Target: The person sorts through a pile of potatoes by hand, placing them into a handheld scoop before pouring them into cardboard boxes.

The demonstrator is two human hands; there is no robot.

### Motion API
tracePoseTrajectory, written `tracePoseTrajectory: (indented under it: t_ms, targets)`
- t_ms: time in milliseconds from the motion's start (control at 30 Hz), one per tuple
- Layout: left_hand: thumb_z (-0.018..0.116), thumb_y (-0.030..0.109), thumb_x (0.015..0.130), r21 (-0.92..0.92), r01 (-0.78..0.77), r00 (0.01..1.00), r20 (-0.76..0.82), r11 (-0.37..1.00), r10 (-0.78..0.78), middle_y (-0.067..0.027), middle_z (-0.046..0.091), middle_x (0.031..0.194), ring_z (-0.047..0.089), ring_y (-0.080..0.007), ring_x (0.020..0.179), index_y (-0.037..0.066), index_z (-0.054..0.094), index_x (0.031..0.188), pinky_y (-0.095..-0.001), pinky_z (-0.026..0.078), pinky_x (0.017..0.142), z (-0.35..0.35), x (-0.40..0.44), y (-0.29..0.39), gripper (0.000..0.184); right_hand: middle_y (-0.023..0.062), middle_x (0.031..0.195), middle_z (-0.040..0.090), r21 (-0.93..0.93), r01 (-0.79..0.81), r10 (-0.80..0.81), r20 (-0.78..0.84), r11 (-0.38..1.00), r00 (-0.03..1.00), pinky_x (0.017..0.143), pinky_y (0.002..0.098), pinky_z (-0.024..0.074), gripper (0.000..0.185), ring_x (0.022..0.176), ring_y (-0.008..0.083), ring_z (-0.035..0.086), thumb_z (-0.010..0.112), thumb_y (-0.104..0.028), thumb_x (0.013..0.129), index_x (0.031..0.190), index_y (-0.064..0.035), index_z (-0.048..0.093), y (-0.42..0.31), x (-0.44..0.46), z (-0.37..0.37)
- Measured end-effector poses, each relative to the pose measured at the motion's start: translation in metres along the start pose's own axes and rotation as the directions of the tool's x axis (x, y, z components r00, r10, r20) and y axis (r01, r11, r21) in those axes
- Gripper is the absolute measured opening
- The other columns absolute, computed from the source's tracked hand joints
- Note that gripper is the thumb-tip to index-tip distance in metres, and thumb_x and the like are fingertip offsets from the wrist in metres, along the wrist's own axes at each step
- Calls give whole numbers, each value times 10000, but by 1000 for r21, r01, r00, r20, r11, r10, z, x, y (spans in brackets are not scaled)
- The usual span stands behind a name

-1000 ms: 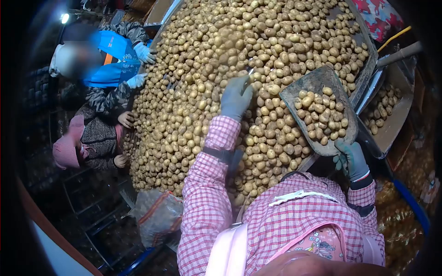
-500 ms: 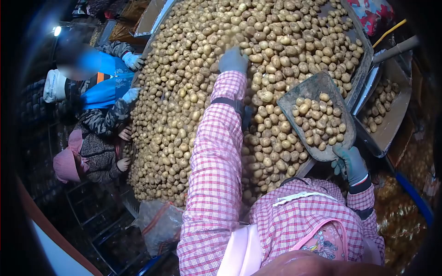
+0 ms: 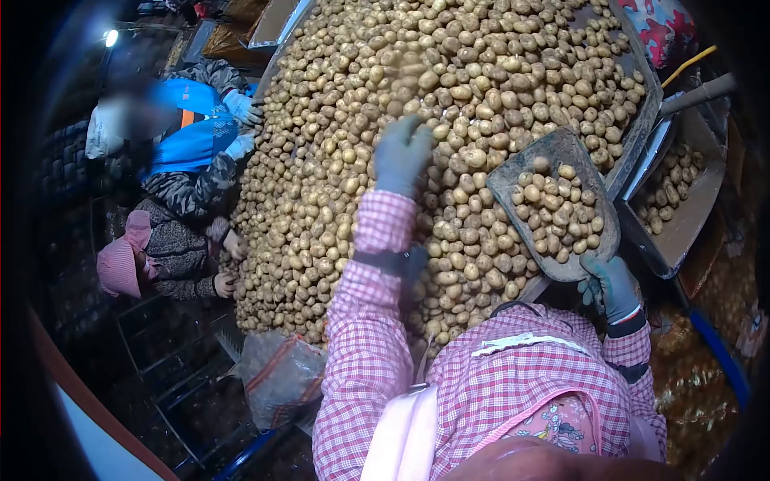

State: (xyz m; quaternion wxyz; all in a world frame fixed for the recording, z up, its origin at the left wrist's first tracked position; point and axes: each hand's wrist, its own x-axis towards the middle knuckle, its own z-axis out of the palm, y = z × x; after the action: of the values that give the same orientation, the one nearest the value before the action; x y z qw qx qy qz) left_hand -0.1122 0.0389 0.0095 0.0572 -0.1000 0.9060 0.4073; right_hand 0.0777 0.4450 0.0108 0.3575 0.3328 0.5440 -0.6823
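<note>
A large heap of potatoes [image 3: 321, 176] covers the sorting table. Over its middle is my left hand [image 3: 403, 156], gloved in grey, fingers apart and touching or just above the potatoes; nothing shows in it. My right hand [image 3: 611, 287], also gloved, is closed on the near edge of a worn metal scoop [image 3: 553, 267]. Several potatoes [image 3: 559, 210] lie in the scoop, which rests over the right side of the heap.
Across the left edge, a person in a blue vest [image 3: 192, 128] and another in a pink hat [image 3: 120, 264] have hands at the heap. A clear plastic sack [image 3: 277, 377] sits lower left. Right of the table stands a cardboard box [image 3: 694, 212] holding potatoes.
My left hand reached farther up the heap, then came back toward me, its fingers now spread. The scoop stays nearly still in my right hand. The co-workers' hands shifted slightly.
</note>
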Motion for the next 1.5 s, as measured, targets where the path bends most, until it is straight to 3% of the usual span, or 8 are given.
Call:
tracePoseTrajectory:
  t_ms: [233,500,700,833,933,1067,1333,1500]
  targets:
    - [596,186,926,670,-77,993,-19,738,120,-168,601,1278,640,-314,1109,110,664,1314,-447,536,1011,21,53,-24,402,92,651,679,-97,-27,28,6,995,1000,378,254,446,351,429,162,610,684,-332,981,940,16,698,-8,-4,1]
    - [641,214,867,164,-293,954,114,942,277,-151,655,1224,620,-345,1172,125,678,1331,-427,493,1059,39,-3,-5,474,81,635,678,-91,-63,66,27,994,997,387,245,444,383,432,158,612,686,-368,983,888,3,701,-8,-3,3]
    - [632,195,939,491,25,920,-352,871,172,-144,650,1127,624,-295,1081,85,698,1269,-418,506,995,-26,53,-45,354,96,625,682,-97,-43,44,7,994,999,379,255,450,392,421,174,618,687,-353,978,852,17,709,-4,-2,3]
    - [627,214,950,742,53,986,-146,668,83,-143,656,1156,632,-285,1108,138,653,1356,-418,511,1036,-17,79,-24,414,87,621,679,-125,-50,50,-3,991,999,379,255,452,392,420,170,615,678,-347,986,827,10,709,-5,-1,0]
    - [630,343,845,498,187,971,35,847,-235,-185,678,1233,633,-359,1199,168,670,1370,-408,486,1071,-4,81,-14,555,84,618,676,-107,-37,37,0,994,999,375,252,448,386,420,168,615,676,-343,989,829,7,707,-5,-1,2]
    - [620,333,845,549,-81,993,119,832,19,-157,736,1185,706,-319,1089,156,769,1199,-416,531,1014,1,53,-49,423,80,624,674,-82,-50,53,31,995,998,373,248,458,362,423,166,617,686,-337,986,880,10,698,-5,0,-1]
    - [683,287,909,393,-76,995,-25,916,93,-151,691,1235,677,-316,1142,195,745,1228,-448,525,1005,2,89,-57,338,80,640,675,-76,-36,38,30,996,999,378,251,479,335,419,164,613,695,-324,986,941,8,687,-12,-1,2]
    - [716,355,872,647,85,996,-28,758,-88,-176,630,1290,626,-343,1216,119,701,1150,-447,507,1025,28,109,-40,364,86,638,674,-89,-39,43,39,995,998,376,253,469,348,420,164,612,694,-334,986,916,6,692,-8,0,0]
